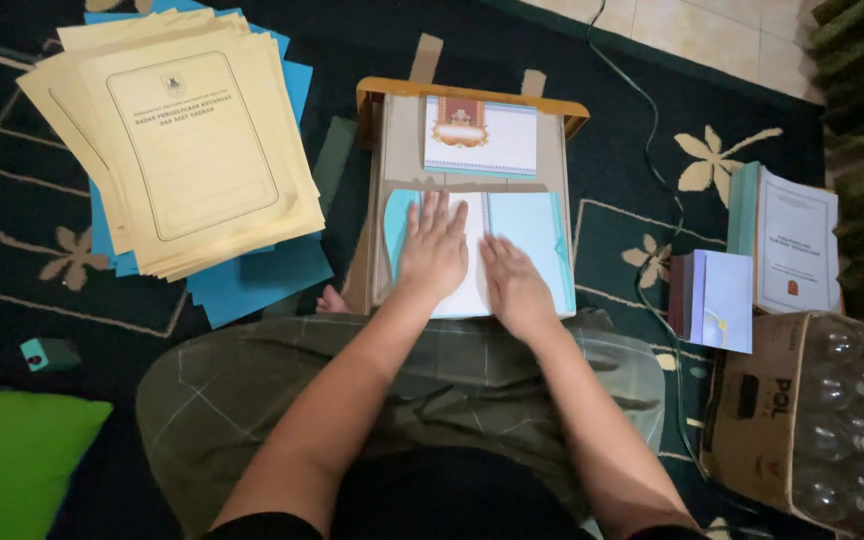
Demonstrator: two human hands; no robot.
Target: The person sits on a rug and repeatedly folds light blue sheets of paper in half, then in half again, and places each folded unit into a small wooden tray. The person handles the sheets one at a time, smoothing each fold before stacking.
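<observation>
Light-blue booklet [522, 240] lies open on a small wooden lap desk [472, 98], both hands pressing it flat.
Left hand [434, 250] and right hand [514, 285] rest palm-down, each grip open, clasping nothing; the thin pages look light and bendable, best taken by an edge.

Dark green carpet [612, 190] with cream flowers; pale yellow sheets [192, 140] over bright blue paper [252, 280]; light blue folder [537, 235] on a brown board [402, 150]; green checked trousers [252, 390]; lime green cushion [12, 460].
</observation>
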